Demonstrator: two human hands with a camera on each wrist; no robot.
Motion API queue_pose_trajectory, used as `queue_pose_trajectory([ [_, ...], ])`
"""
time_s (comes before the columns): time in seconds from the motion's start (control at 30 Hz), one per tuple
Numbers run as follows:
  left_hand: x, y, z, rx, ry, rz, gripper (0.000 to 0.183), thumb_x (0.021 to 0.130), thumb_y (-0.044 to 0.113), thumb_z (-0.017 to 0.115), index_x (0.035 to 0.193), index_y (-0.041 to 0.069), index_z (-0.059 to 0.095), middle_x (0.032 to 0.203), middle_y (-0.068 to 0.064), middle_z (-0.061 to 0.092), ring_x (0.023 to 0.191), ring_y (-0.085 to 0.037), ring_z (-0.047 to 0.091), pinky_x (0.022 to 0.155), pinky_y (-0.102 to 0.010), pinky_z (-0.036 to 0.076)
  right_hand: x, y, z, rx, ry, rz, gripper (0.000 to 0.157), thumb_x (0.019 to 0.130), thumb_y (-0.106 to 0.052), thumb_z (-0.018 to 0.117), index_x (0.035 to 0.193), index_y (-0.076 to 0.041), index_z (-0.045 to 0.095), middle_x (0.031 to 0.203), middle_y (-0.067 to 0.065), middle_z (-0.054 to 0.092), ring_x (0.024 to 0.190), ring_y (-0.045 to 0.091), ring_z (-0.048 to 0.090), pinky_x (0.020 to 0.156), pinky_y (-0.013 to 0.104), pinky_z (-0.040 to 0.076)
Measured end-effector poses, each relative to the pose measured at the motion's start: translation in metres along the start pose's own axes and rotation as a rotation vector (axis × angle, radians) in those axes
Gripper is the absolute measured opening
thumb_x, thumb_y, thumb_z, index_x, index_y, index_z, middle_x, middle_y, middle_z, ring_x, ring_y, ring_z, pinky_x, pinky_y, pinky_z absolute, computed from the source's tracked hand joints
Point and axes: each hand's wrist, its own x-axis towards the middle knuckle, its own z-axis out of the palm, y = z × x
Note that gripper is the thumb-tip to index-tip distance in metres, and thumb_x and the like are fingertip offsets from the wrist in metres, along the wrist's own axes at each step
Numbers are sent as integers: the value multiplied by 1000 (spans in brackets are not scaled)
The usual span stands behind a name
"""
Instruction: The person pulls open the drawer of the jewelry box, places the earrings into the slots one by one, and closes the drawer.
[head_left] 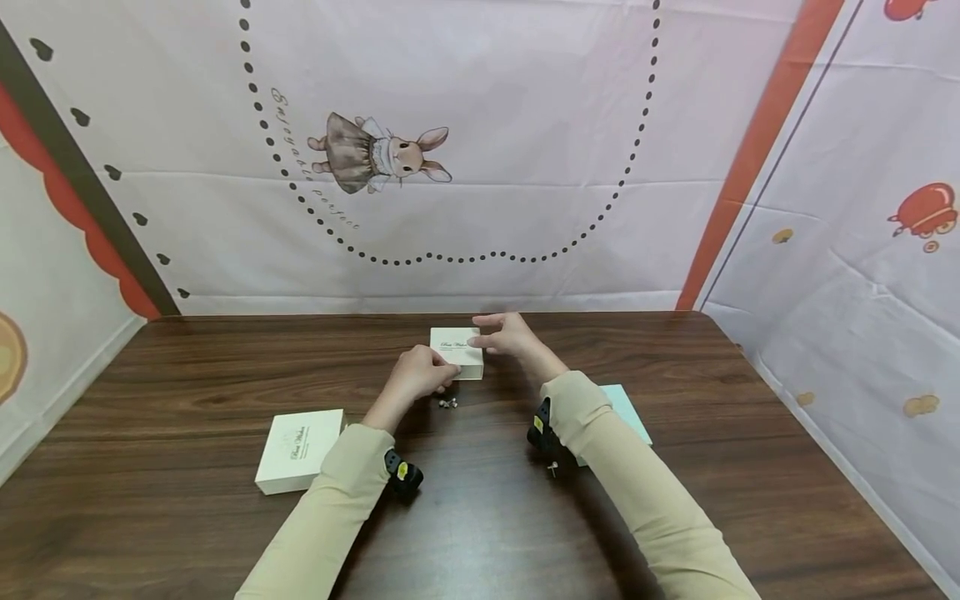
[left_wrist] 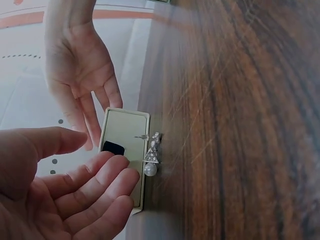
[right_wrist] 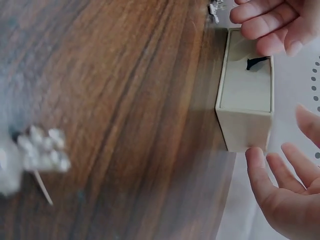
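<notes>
A small white drawer-style box (head_left: 456,343) with printed lettering stands near the table's back edge. A black ribbon tab (right_wrist: 256,63) shows on its front. My left hand (head_left: 422,372) is at the box's front, its fingertips beside the tab, with thumb and forefinger apart in the left wrist view. My right hand (head_left: 510,335) is at the box's right side with fingers spread; a fingertip meets or nearly meets the box edge. A pair of sparkly earrings (head_left: 447,403) lies before the box; one shows a pearl drop (left_wrist: 150,169).
A larger white box (head_left: 300,450) with similar lettering lies at the left. A pale blue box (head_left: 628,412) is partly hidden behind the right forearm. Another earring (head_left: 552,468) lies below the right wrist. A printed cloth (head_left: 480,217) hangs behind the wooden table (head_left: 465,533).
</notes>
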Motion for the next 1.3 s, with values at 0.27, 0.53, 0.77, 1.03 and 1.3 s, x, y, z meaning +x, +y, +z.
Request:
queue_pose_trajectory([
  [0.27,3,0,5,20,3,-57,26,84,28,61,77,4,69,62,-1,67,52,-8,61,48,-21,46,4,6,5,-2,14,18,54,75,-3,71,127,-4,52,137,12,45,103,19,55,73,23,51],
  [0.53,7,2,8,21,-4,-80,24,82,23,60,70,4,68,58,-2,67,50,-8,62,48,-23,49,4,10,5,1,-22,3,58,74,1,71,128,-2,51,138,12,44,119,25,47,82,31,50],
  [0.77,4,7,7,81,6,-69,20,77,16,58,62,6,66,52,1,64,45,-8,60,45,-22,47,4,11,5,-7,-33,6,60,74,0,71,130,-4,48,140,9,42,120,22,46,82,30,50],
  [1.03,5,4,9,87,19,-76,22,79,19,62,61,6,67,54,-1,65,46,-9,61,47,-23,48,3,9,5,-46,-24,-1,60,74,-1,71,130,-4,49,138,6,44,114,20,49,80,27,51],
  [1.3,5,4,10,106,24,-60,22,79,20,62,62,7,68,54,0,65,47,-9,61,46,-22,47,3,9,5,-70,-18,12,60,75,-3,72,130,-6,49,139,5,43,112,20,49,77,24,51],
])
